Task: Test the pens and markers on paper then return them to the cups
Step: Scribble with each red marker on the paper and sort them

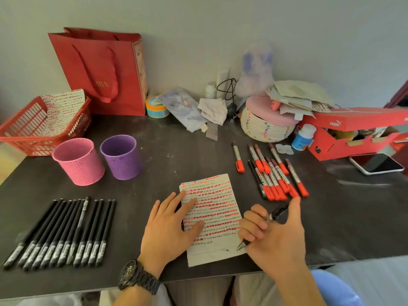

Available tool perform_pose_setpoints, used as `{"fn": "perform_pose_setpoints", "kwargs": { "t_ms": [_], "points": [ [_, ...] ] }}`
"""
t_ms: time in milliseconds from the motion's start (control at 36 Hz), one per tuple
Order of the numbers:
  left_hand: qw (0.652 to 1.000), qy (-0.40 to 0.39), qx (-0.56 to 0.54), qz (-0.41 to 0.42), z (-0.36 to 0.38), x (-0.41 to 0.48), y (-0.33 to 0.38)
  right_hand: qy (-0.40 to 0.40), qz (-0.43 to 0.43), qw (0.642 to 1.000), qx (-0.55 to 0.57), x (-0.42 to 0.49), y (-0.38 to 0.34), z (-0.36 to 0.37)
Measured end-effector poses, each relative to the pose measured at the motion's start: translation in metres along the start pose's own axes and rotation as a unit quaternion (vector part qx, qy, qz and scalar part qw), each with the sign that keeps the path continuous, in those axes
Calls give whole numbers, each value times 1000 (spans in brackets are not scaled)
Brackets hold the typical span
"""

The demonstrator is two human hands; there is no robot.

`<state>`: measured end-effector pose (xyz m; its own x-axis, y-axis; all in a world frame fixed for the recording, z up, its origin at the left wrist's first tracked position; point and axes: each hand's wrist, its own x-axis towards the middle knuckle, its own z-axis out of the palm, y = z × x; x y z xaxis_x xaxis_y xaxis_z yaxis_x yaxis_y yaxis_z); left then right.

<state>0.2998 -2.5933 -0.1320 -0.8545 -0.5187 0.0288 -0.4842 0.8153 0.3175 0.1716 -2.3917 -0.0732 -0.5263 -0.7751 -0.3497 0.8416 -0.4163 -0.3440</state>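
On paper (pixel 217 196), right hand (pixel 276 237) gripping pen (pixel 278 212), tip perhaps touching.

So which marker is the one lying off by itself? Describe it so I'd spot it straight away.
Find the red shoebox at the right of the dark table; just in front of it lies a bunch of red-capped markers. The lone marker lies left of that bunch, on the side toward the purple cup, touching none of the others.
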Motion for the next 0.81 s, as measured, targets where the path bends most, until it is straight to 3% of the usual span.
{"fn": "perform_pose_setpoints", "kwargs": {
  "t_ms": [306, 528, 806],
  "points": [
    [1000, -13, -4, 8, -3, -1, -3, -28, -18, 999, 15, -16, 1, -5],
    [999, -14, -28, 10, -8, -4, 0, 18, -61, 996, 61, -26, -11, -21],
    [990, 30, -133, -23, -17, -7, 4, 53, -128, 985, 105, -60, -34, -55]
  ]
}}
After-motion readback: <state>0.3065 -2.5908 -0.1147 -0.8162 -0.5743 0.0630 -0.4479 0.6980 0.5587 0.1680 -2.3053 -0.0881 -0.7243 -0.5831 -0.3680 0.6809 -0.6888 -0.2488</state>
